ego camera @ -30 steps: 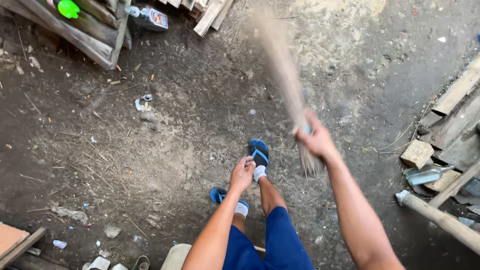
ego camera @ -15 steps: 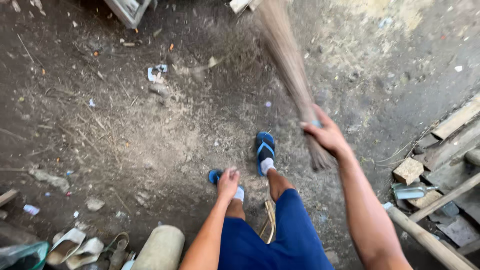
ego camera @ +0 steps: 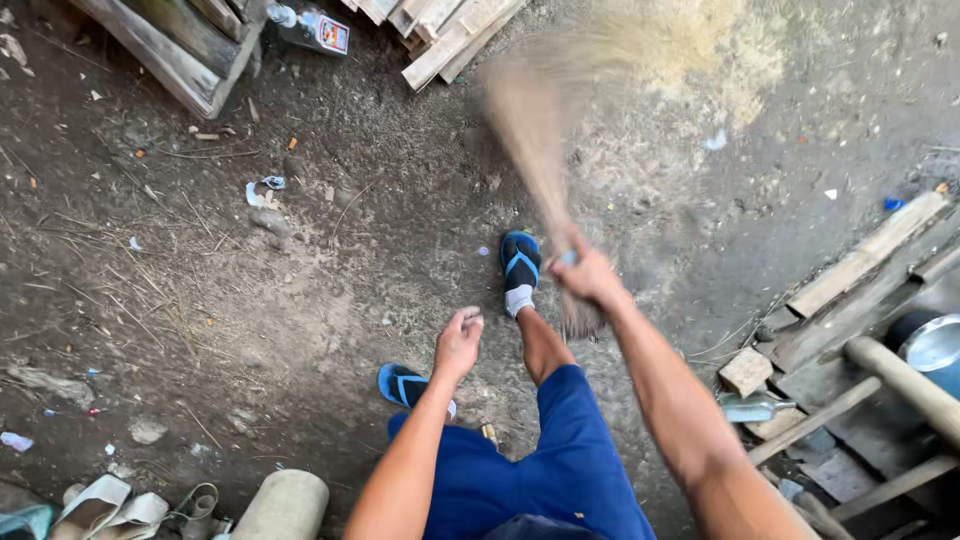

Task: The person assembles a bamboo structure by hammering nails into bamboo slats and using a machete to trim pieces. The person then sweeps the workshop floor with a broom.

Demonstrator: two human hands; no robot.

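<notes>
My right hand [ego camera: 588,275] grips the bound end of a stick broom [ego camera: 540,150], whose long straw bristles fan out, blurred, over the dirt ground [ego camera: 330,260] ahead. My left hand [ego camera: 458,342] hangs loose above my left foot, fingers curled and holding nothing. Both feet wear blue sandals [ego camera: 520,262] with white socks, and I have blue shorts [ego camera: 530,470] on.
Wooden planks [ego camera: 455,35] and a pallet [ego camera: 180,45] lie at the top, with a bottle [ego camera: 305,28] between them. Boards, a wood block [ego camera: 746,371], a pole [ego camera: 900,380] and a metal pot [ego camera: 930,345] crowd the right. Old sandals [ego camera: 130,505] and a cylinder [ego camera: 285,508] sit bottom left. Litter dots the soil.
The broom has swung from my right toward the upper middle of the ground. My left hand has lifted slightly. The view has shifted, bringing the planks and bottle back in at the top.
</notes>
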